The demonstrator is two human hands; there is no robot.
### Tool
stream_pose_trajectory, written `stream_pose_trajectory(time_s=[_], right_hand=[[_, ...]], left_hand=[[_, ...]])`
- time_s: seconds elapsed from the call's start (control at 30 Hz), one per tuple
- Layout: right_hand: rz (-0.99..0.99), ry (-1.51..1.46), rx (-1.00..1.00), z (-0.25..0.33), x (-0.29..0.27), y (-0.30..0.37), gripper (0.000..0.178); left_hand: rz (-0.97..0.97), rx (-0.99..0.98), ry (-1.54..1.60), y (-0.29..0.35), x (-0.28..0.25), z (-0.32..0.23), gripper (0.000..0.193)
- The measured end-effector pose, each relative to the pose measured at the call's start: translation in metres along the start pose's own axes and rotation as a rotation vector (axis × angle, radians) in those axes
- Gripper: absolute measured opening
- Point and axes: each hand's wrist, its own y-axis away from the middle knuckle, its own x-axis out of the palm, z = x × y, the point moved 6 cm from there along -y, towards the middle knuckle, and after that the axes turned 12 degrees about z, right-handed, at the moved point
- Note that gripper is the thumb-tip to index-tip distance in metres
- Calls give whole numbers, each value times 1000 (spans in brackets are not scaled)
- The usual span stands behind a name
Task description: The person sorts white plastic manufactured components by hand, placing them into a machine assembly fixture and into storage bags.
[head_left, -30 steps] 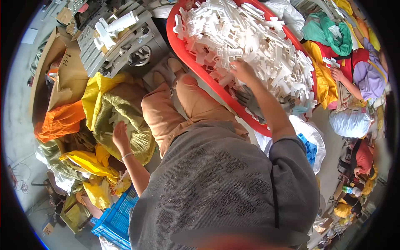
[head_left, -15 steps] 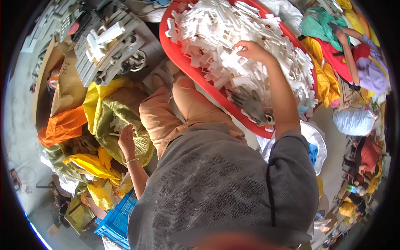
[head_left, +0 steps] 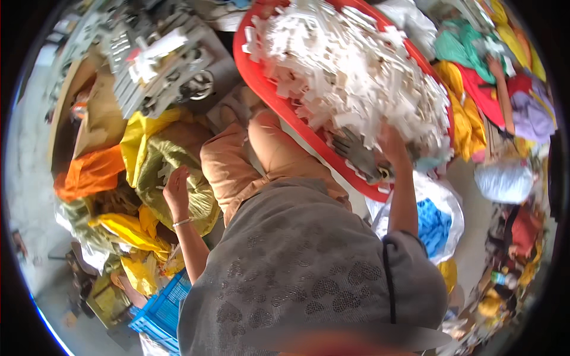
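My left hand [head_left: 176,188], a bracelet at its wrist, hovers over the mouth of an olive-green sack [head_left: 202,199]. Its fingers are curled together, and anything in them is too small to make out. A few white plastic pieces [head_left: 165,172] show in that sack beside the hand. My right hand [head_left: 392,145] is smeared by motion at the near right side of a big red tub [head_left: 274,98]. White plastic parts [head_left: 338,59] fill the tub in a heap. Left of that hand, a grey work glove [head_left: 354,151] lies on the tub's near edge.
A grey metal machine [head_left: 172,65] with white pieces on it stands far left, near a cardboard box [head_left: 92,110]. Yellow and orange bags lie left, above a blue crate [head_left: 160,311]. A white sack with blue contents [head_left: 432,222] stands right. Another person's arm [head_left: 503,98] reaches in at far right.
My right hand has drawn back toward me from the middle of the white heap, where its fingers were pinched. My left hand has shifted slightly up and left over the sack.
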Motion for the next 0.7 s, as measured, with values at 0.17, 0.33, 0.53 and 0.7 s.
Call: stream_pose_trajectory(time_s=[0.17,0.33,0.53,0.7], right_hand=[[-67,13,-141,17,-1,31,62],[-203,-49,-304,46,-30,14,51],[-175,-1197,-124,87,-65,-32,39],[1,-1304,-453,159,-89,-84,36]], left_hand=[[-82,168,-79,-18,-4,-45,18],[-315,364,-169,-39,-44,-124,13],[-382,627,-195,-94,-83,-191,21],[-183,558,-291,-153,-77,-205,28]])
